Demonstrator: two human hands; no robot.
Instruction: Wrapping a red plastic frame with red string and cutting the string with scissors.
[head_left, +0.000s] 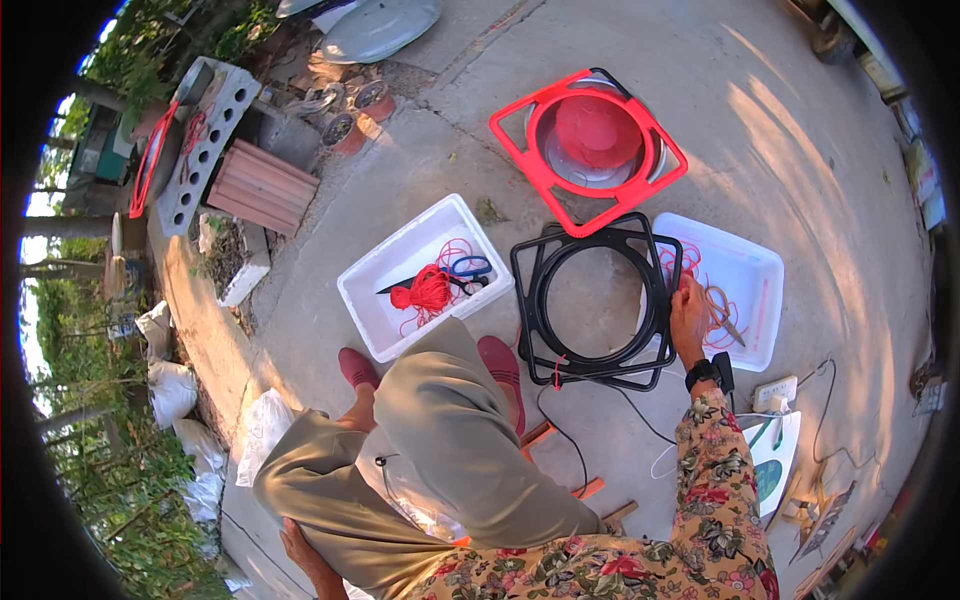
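My right hand (690,318), with a black wrist watch, reaches forward to the left rim of a white tray (752,262). Its fingers are closed on red string (672,262) that lies in that tray, just beside the right edge of a black square frame with a ring inside (592,372). A pair of tan-handled scissors (722,312) lies in the same tray. My left hand (298,548) is low at my left thigh, partly hidden by the trouser leg. A second white tray (372,272) in front of my feet holds a ball of red string (428,290) and blue-handled scissors (470,266).
A red square frame around a metal bowl and a red cone (592,135) lies beyond the black frame. A white power strip (775,392) and black cables lie at the right. Bricks (262,185), a concrete block (205,140), pots and white sacks (170,390) line the left side.
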